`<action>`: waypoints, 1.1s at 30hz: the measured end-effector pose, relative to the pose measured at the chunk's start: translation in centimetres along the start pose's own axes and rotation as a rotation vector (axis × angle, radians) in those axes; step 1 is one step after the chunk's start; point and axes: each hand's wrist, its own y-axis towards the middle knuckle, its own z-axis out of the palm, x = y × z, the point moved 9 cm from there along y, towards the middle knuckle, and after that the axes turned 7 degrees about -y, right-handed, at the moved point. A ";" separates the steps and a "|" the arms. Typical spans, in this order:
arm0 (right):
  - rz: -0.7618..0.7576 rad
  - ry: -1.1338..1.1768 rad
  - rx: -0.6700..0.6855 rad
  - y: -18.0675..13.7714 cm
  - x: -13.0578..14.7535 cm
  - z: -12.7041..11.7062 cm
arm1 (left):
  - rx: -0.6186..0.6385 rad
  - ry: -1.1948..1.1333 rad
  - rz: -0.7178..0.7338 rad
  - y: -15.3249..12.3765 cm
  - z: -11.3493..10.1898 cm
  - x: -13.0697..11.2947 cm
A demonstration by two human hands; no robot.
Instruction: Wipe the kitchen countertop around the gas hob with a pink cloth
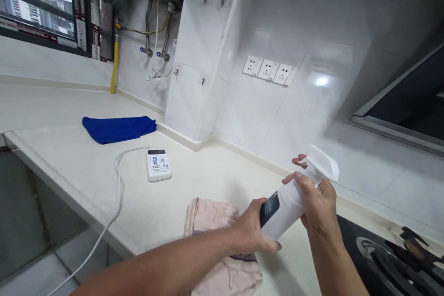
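Note:
A white spray bottle [285, 208] with a dark label is held tilted above the counter, its white trigger head [323, 163] pointing up and to the right. My left hand [255, 231] is wrapped around the bottle's lower end. Around the neck, just under the trigger head, my right hand [319, 199] is closed, with some fingers hidden behind the bottle. Below my left forearm lies a folded pink towel [217, 212] on the counter, partly covered by the arm.
A blue cloth [120, 129] lies farther back left on the pale counter [187, 173]. Nearer is a white power bank [158, 165] with a white cable [118, 194] trailing over the edge. A black gas stove [364, 249] stands at right. Wall sockets [268, 70] sit above.

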 end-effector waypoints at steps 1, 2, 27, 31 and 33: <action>0.003 -0.004 -0.010 0.0 0.0 -0.1 | 0.004 -0.006 0.005 0.0 0.0 -0.1; 0.011 -0.004 -0.025 0.0 0.0 -0.2 | 0.010 -0.013 0.009 0.0 0.1 -0.2; 0.174 0.026 -0.324 -4.6 -0.6 -8.1 | 0.228 0.089 0.009 -0.6 3.8 -0.7; 0.159 0.114 -0.292 -5.2 -1.1 -8.6 | 0.267 0.155 -0.001 -1.0 4.1 -0.4; 0.136 0.110 -0.272 -5.2 -1.1 -8.3 | 0.294 0.171 -0.018 -1.2 4.3 0.1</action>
